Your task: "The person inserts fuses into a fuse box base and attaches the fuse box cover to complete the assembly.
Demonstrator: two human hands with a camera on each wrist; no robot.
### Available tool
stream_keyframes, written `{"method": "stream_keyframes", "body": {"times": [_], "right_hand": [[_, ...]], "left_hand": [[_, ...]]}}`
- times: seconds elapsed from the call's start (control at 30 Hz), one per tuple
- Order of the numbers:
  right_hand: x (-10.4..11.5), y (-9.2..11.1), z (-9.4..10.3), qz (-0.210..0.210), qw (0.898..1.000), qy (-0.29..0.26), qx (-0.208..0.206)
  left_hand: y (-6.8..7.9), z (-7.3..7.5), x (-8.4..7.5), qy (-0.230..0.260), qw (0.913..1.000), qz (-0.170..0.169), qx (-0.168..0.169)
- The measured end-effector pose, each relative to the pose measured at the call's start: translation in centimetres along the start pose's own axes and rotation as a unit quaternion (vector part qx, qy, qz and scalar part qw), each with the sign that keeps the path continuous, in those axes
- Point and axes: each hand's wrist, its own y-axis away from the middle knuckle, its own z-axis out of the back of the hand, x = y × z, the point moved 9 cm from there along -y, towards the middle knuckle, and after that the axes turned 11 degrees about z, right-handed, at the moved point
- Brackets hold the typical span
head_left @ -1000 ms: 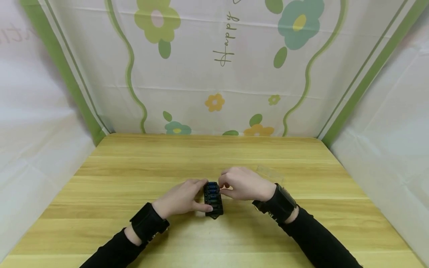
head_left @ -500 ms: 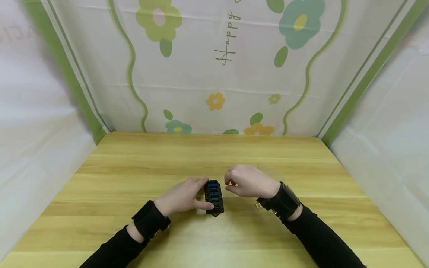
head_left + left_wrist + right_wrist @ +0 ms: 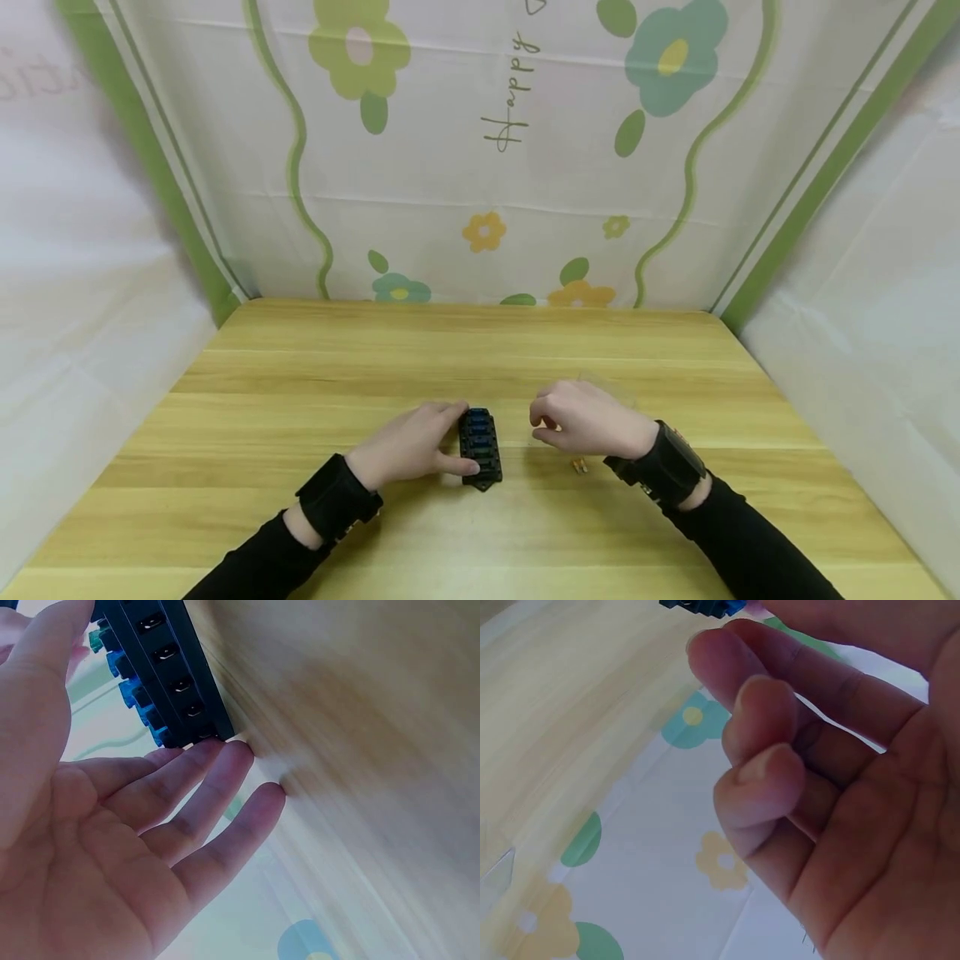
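A black fuse block (image 3: 481,448) lies on the table, with blue and green blade fuses in a row of slots. My left hand (image 3: 408,442) holds it from the left, thumb on the near end and fingers at the far end. In the left wrist view, fingertips (image 3: 238,750) touch the end of the block, whose side shows metal terminals. To the right, my right hand (image 3: 588,419) hovers above the table, apart from the block. Its fingers are loosely curled, and nothing shows between them in the right wrist view. Small amber-yellow pieces (image 3: 580,465) lie just below it.
A clear plastic piece (image 3: 613,390) lies on the table behind my right hand, partly hidden and hard to make out. The wooden tabletop (image 3: 300,358) ends at a flower-printed cloth wall (image 3: 435,167), with cloth on both sides too.
My right hand has left the block's right side and moved right, uncovering the amber-yellow pieces. My left hand stays on the block.
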Motion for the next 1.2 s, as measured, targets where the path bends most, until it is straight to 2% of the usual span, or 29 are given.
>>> {"method": "stream_keyframes", "body": {"times": [0.7, 1.0, 1.2], "right_hand": [[-1.8, 3.4, 0.1, 0.006, 1.000, 0.009, -0.011], [-2.9, 4.6, -0.9, -0.002, 0.999, -0.032, 0.016], [-3.5, 4.8, -1.9, -0.013, 0.995, -0.081, 0.059]], "left_hand": [[0.2, -0.3, -0.2, -0.009, 0.9999, 0.008, 0.006], [0.1, -0.3, -0.3, -0.007, 1.0000, 0.002, 0.002], [0.0, -0.4, -0.2, -0.005, 1.0000, 0.002, 0.003]]}}
